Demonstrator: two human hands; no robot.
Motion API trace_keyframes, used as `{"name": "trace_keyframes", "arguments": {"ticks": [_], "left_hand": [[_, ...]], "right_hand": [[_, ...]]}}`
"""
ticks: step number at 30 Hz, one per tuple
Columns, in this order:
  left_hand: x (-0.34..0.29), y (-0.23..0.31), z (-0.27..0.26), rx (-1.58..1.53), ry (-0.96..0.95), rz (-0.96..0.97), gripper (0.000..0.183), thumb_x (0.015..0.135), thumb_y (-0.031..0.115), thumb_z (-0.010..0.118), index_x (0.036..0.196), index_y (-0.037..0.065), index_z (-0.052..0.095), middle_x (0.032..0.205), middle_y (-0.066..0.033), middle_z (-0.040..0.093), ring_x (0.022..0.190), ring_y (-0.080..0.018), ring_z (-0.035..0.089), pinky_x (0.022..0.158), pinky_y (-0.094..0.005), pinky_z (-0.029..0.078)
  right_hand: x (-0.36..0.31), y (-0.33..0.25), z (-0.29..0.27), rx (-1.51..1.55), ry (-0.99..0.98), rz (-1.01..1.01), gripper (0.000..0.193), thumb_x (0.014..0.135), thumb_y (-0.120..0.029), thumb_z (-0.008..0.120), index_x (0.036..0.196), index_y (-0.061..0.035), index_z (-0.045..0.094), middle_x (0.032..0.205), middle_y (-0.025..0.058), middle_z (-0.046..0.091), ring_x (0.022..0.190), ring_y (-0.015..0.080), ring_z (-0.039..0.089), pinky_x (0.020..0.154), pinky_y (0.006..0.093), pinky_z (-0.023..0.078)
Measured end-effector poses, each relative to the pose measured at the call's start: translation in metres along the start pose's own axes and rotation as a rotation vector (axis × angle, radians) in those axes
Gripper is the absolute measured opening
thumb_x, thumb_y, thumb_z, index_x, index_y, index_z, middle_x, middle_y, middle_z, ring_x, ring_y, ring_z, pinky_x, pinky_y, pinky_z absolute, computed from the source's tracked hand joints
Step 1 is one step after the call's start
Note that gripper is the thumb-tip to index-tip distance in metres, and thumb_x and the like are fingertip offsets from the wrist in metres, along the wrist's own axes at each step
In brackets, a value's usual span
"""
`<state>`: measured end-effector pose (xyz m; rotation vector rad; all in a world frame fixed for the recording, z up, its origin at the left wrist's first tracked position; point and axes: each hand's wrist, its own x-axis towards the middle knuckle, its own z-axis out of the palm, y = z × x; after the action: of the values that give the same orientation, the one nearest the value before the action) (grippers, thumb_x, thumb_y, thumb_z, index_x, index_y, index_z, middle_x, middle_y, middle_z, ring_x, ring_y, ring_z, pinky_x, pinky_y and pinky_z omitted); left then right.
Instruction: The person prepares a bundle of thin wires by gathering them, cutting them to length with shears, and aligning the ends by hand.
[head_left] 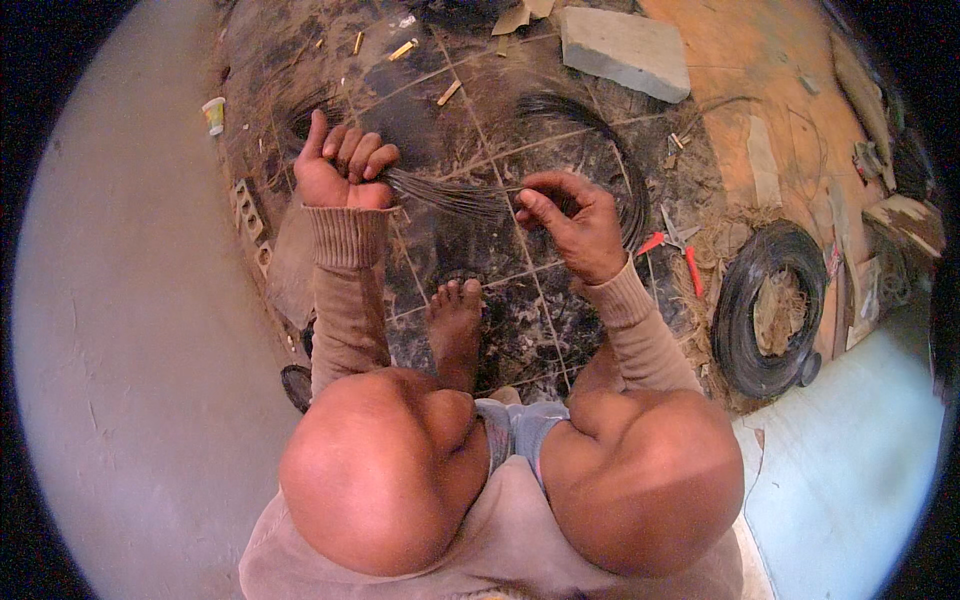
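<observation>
Above floor (510,315) | wires (450,198) between left hand (345,170), right hand (582,222) | block (622,52) well apart

The left hand (346,166) is closed around a bundle of thin dark wires (455,197). The right hand (580,222) pinches this same bundle farther along. To the right, red-handled pliers (681,243) lie near a black coil (737,312).

Left hand (345,170) upper left of centre, fingers (352,148) curled, thumb (316,136) up, right hand (580,225) upper right of centre, fingertips (529,199) pinched together, bare knees (362,480) bent
</observation>
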<state>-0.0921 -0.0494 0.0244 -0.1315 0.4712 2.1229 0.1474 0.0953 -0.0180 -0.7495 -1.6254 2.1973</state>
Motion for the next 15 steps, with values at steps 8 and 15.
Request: {"name": "trace_keyframes", "arguments": {"ticks": [8,15], "left_hand": [[-0.002,-0.010,0.013,0.168,0.081,0.111,0.049,0.098,0.041,0.051,0.057,0.016,0.040,0.045,0.0043,0.022,0.038,-0.0103,0.023,0.043,-0.0285,0.025],[-0.007,-0.009,0.015,0.234,0.074,0.155,0.047,0.097,0.039,0.053,0.058,0.015,0.041,0.045,0.0039,0.024,0.037,-0.0104,0.025,0.042,-0.0285,0.026]], "right_hand": [[-0.004,0.007,0.001,-0.130,-0.058,-0.056,0.016,0.086,-0.018,0.071,0.090,-0.0024,0.069,0.076,0.0030,0.068,0.070,0.0087,0.061,0.063,0.0257,0.049],[-0.007,0.001,0.004,-0.258,-0.088,-0.007,0.017,0.084,-0.019,0.072,0.088,-0.0033,0.069,0.076,0.0045,0.068,0.069,0.0094,0.061,0.063,0.0271,0.048]]}}
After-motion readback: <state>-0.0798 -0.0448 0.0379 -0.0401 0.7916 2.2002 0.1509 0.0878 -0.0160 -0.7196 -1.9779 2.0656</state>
